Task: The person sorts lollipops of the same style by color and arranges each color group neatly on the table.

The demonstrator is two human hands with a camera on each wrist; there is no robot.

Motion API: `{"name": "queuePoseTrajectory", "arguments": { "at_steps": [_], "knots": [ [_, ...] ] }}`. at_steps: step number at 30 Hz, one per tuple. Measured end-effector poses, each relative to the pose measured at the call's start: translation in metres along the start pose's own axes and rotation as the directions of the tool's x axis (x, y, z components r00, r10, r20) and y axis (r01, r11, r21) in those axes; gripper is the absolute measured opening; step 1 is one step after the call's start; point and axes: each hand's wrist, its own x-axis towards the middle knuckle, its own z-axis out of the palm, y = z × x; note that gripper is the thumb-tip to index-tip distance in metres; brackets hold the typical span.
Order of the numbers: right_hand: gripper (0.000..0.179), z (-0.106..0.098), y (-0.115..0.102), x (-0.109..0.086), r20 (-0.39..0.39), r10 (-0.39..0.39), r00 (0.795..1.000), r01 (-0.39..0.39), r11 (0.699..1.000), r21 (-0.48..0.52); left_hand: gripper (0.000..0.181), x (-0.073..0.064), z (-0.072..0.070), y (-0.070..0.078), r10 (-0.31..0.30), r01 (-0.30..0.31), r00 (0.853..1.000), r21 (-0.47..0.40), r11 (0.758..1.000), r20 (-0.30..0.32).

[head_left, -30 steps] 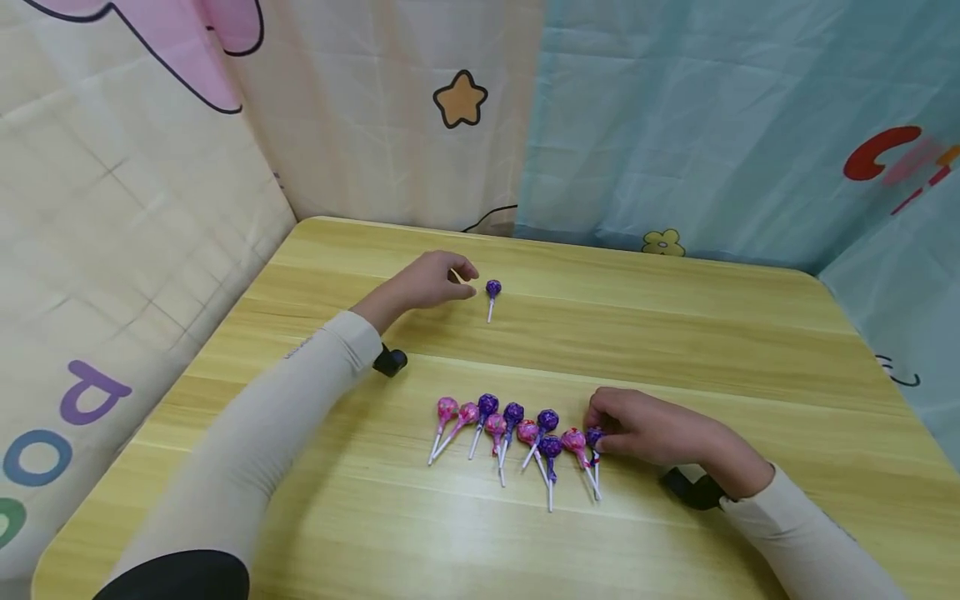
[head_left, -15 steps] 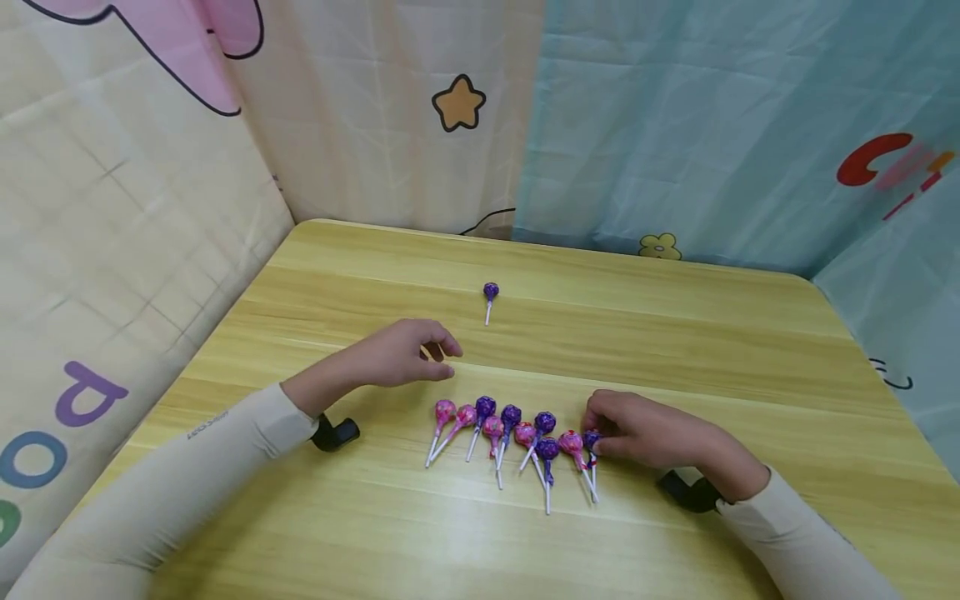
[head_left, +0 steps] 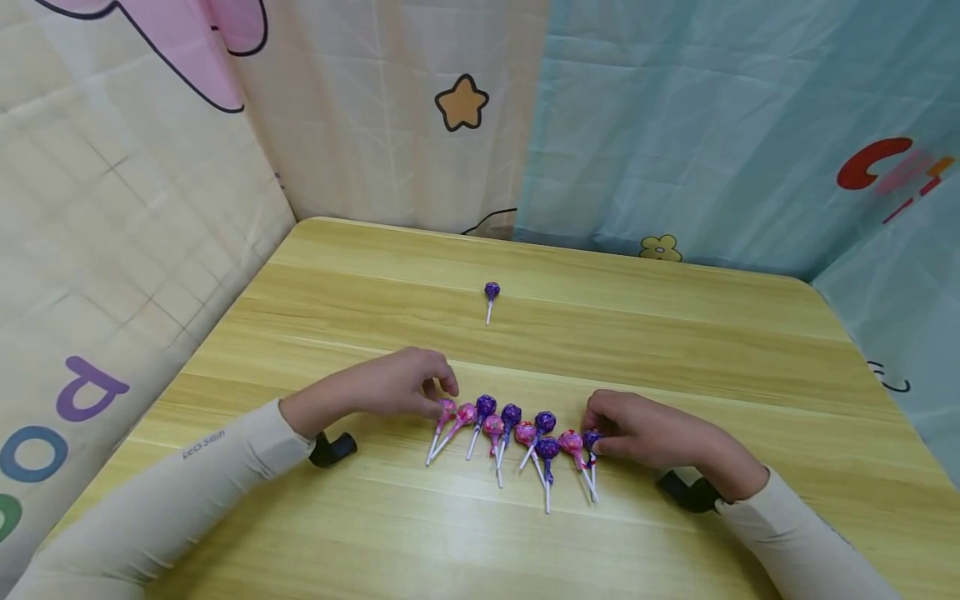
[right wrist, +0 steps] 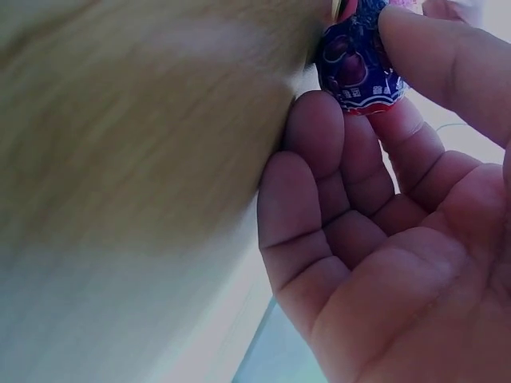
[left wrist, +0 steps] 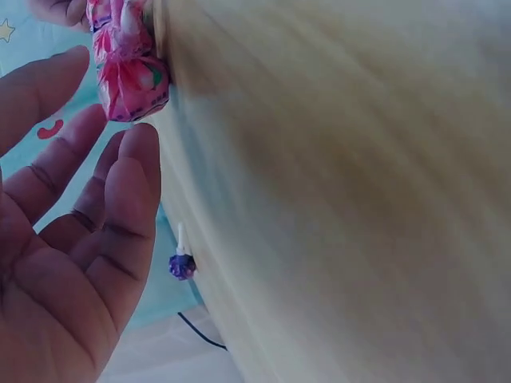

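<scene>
Pink and purple wrapped lollipops lie in an uneven row on the wooden table, white sticks toward the person. At the row's left end is a pink lollipop (head_left: 447, 408), and my left hand (head_left: 397, 385) is right at its head. The left wrist view shows that pink wrapper (left wrist: 132, 88) just beyond the parted thumb and fingers. My right hand (head_left: 648, 427) pinches the purple lollipop (right wrist: 355, 68) at the right end between thumb and fingers, its head partly hidden in the head view. Beside it lies another pink lollipop (head_left: 572, 442).
A single purple lollipop (head_left: 491, 290) lies apart, farther back on the wooden table (head_left: 712, 333). Printed curtains (head_left: 675, 125) hang behind the table's far edge and along its left side.
My left hand has come back from beside the lone purple lollipop to the left end of the row. The right hand has stayed at the right-end lollipop.
</scene>
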Motion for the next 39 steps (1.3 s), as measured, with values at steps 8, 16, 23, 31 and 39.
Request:
{"name": "queuePoseTrajectory", "arguments": {
  "at_steps": [8,16,23,31,39],
  "knots": [
    [0.01,0.001,0.001,0.0,-0.004,-0.001,1.0,0.001,1.0,0.009,0.009,0.0,0.007,-0.001,-0.027,0.027,1.0,0.013,1.0,0.0],
    [0.011,0.001,0.0,0.0,-0.031,-0.009,0.999,0.009,1.0,0.001,0.01,-0.004,0.011,-0.003,-0.039,0.039,0.999,-0.015,0.999,-0.027],
    [0.012,-0.004,-0.002,-0.005,-0.057,-0.006,0.998,0.007,1.0,0.022,0.01,-0.002,0.012,0.0,-0.019,0.019,0.999,-0.007,1.0,-0.035],
    [0.014,-0.021,-0.003,-0.007,-0.08,0.026,0.996,-0.026,1.0,0.0,0.011,-0.001,0.014,0.001,-0.021,0.02,0.999,-0.013,1.0,-0.045],
    [0.014,-0.046,-0.003,0.01,-0.166,0.004,0.986,-0.006,1.0,-0.014,0.01,0.0,0.014,0.001,-0.023,0.022,0.999,-0.024,0.999,-0.046]
  ]
}}
